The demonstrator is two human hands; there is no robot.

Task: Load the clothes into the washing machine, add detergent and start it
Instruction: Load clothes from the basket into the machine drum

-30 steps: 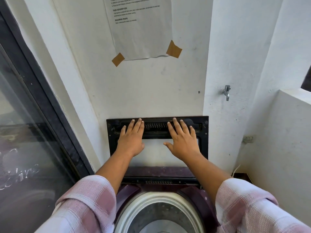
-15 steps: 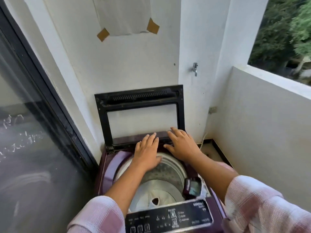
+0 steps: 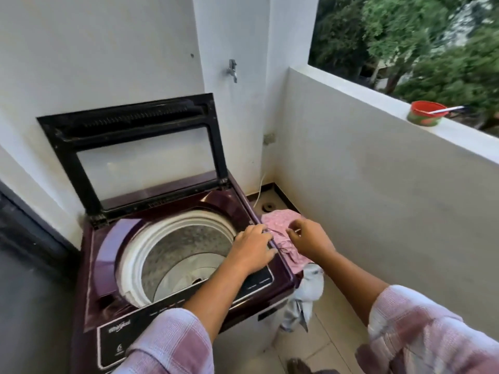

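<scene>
The maroon top-loading washing machine (image 3: pixel 91 265) stands against the wall with its glass lid (image 3: pixel 140 157) up, and its steel drum (image 3: pixel 183 255) holds no clothes. A pink garment (image 3: pixel 280 221) lies heaped just off the machine's right edge, with a pale grey garment (image 3: pixel 306 295) hanging below it. My left hand (image 3: pixel 252 251) reaches across the machine's right rim, fingers curled on a thin strap of the pink garment. My right hand (image 3: pixel 310 242) pinches the same garment from the right. The control panel (image 3: pixel 113 344) faces me at the front.
A red and green tub (image 3: pixel 425 114) with a white spoon in it sits on the balcony ledge (image 3: pixel 472 141) at the right. A tap (image 3: pixel 232 70) sticks out of the pillar. A floor drain (image 3: pixel 267 207) lies in the corner. A dark glass door (image 3: pixel 24 292) runs along the left.
Both hands left the raised lid, came down over the drum, then moved right to the pink garment. My view swung right and down.
</scene>
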